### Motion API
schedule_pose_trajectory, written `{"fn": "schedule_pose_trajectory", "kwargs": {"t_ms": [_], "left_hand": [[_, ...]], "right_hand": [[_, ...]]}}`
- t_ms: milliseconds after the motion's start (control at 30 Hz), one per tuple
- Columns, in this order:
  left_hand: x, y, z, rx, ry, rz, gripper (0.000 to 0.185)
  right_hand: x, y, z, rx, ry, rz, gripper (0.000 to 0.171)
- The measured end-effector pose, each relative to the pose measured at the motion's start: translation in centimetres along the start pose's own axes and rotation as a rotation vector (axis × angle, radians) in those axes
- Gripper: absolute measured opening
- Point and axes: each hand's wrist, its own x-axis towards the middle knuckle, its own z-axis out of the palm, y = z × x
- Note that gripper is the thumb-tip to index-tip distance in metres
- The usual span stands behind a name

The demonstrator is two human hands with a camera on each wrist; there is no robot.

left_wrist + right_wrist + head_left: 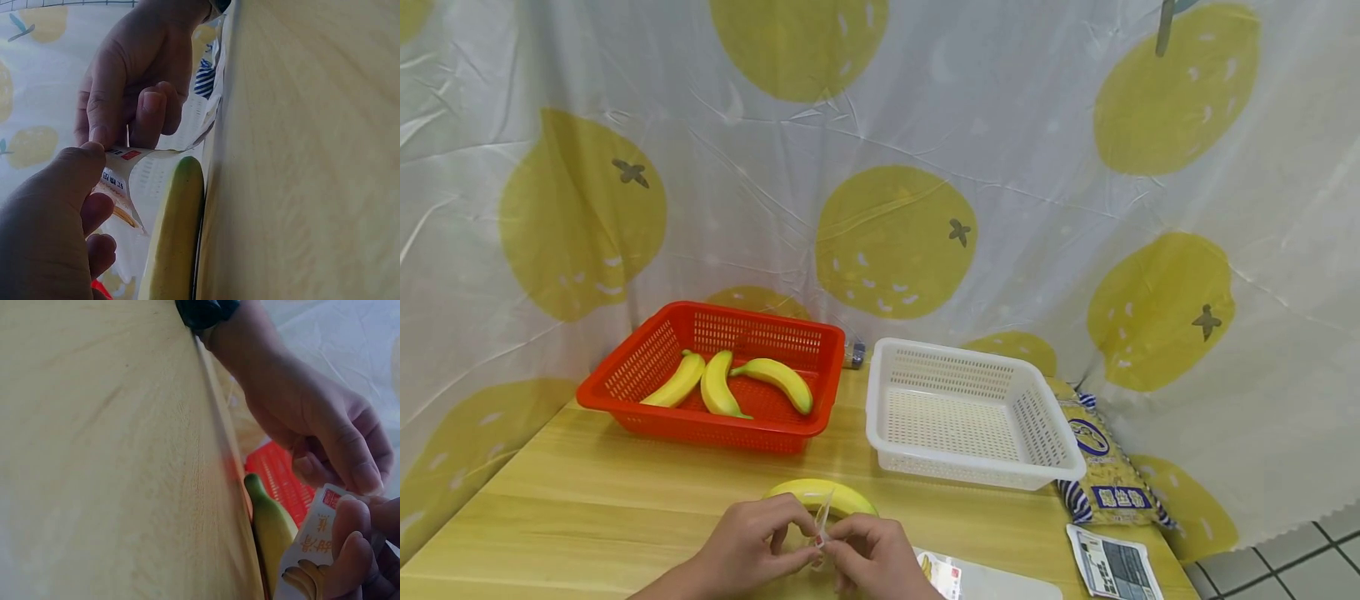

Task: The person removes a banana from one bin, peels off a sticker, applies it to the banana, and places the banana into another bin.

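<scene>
My left hand and right hand meet at the front of the table, fingertips almost touching. Between them they pinch a small label printed with bananas, a red mark and characters. In the left wrist view the label curves downward from both thumbs. A yellow banana lies on the table just beyond the fingers, partly covered by them in the head view. Beside the right hand lies a pale sheet carrying another banana-printed label.
A red basket with three bananas stands at the back left. Right of it is a white basket. A yellow printed bag and a flat packet lie along the right edge. A fruit-patterned curtain hangs behind.
</scene>
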Motion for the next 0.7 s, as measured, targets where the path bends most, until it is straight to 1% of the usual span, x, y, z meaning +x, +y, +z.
{"fn": "schedule_pose_trajectory", "kwargs": {"t_ms": [333,500,700], "left_hand": [[-0.03,0.04,-0.01,0.008,-0.006,-0.013,0.034],[-0.01,0.12,-0.09,0.017,-0.009,-0.022,0.036],[0.02,0.12,-0.15,0.016,-0.012,-0.017,0.033]], "right_hand": [[-0.07,-0.38,-0.02,-0.007,0.005,0.002,0.025],[-0.09,-0.35,-0.07,-0.014,0.009,-0.017,0.022],[-0.07,-0.32,-0.08,-0.022,0.017,-0.025,0.020]]}}
